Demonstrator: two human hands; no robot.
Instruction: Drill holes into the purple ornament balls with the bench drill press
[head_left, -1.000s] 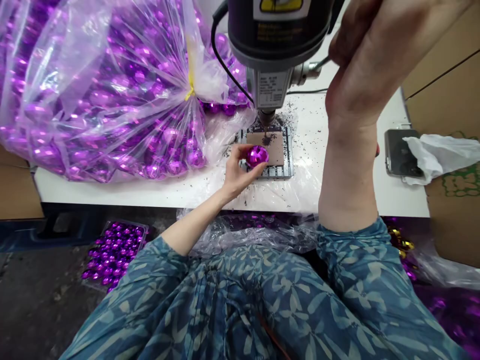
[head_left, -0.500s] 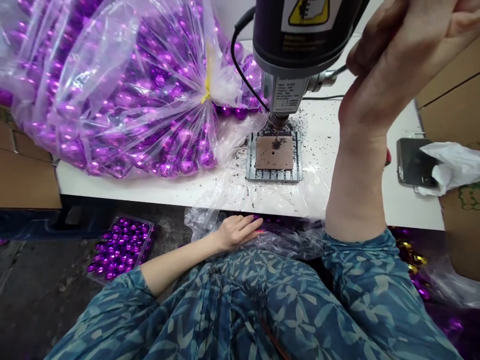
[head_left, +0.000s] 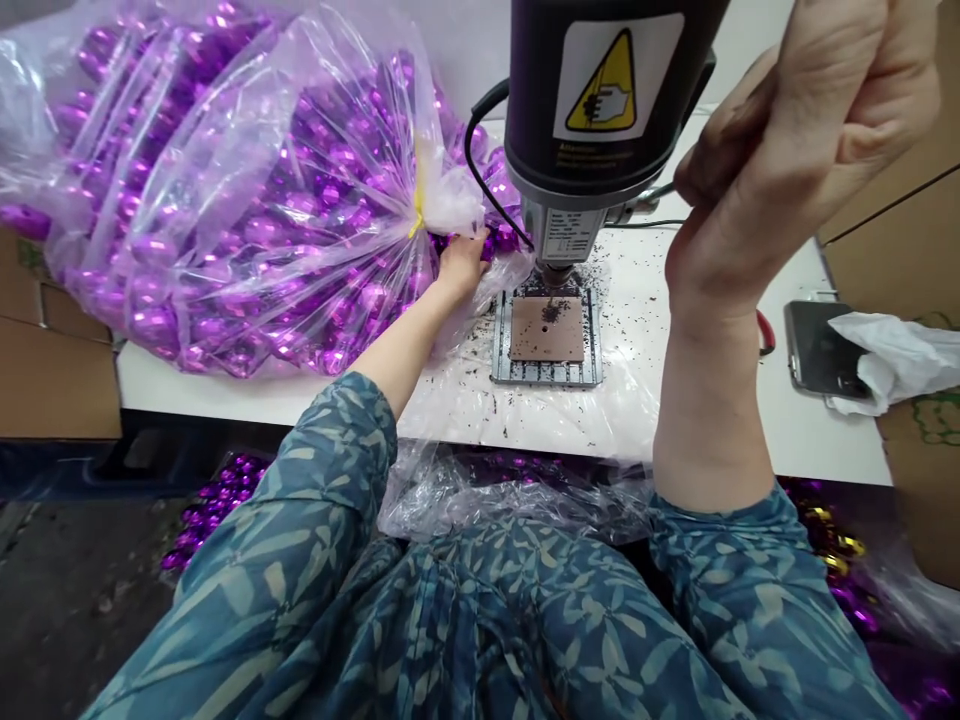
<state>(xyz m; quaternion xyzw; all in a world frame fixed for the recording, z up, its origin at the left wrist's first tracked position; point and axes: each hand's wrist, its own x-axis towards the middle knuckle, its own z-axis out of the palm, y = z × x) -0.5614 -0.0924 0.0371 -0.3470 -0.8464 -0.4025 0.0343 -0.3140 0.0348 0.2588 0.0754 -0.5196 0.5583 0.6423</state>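
Note:
My left hand (head_left: 463, 265) reaches in beside the tied neck of a clear bag (head_left: 300, 230) full of shiny purple balls. Its fingers touch loose purple balls (head_left: 504, 236) and are mostly hidden. My right hand (head_left: 810, 140) is raised at the upper right, its fingers curled round the end of the drill press lever (head_left: 660, 192). The black drill press (head_left: 600, 180) stands over a grooved metal base (head_left: 547, 375). On that base lies a brown plate (head_left: 547, 345) with a small hole and dark shavings.
Shavings are scattered over the white table (head_left: 637, 300). At the right lie a black phone (head_left: 817, 345) and crumpled white tissue (head_left: 904, 345). Plastic film (head_left: 517, 495) hangs over my lap, with purple balls beneath. More purple balls (head_left: 217, 510) sit low at the left. Cardboard boxes (head_left: 60, 380) flank the table.
My left hand has moved from the plastic over my lap up to the loose balls behind the bag's knot. My right hand stays at the lever; the view has tilted up slightly.

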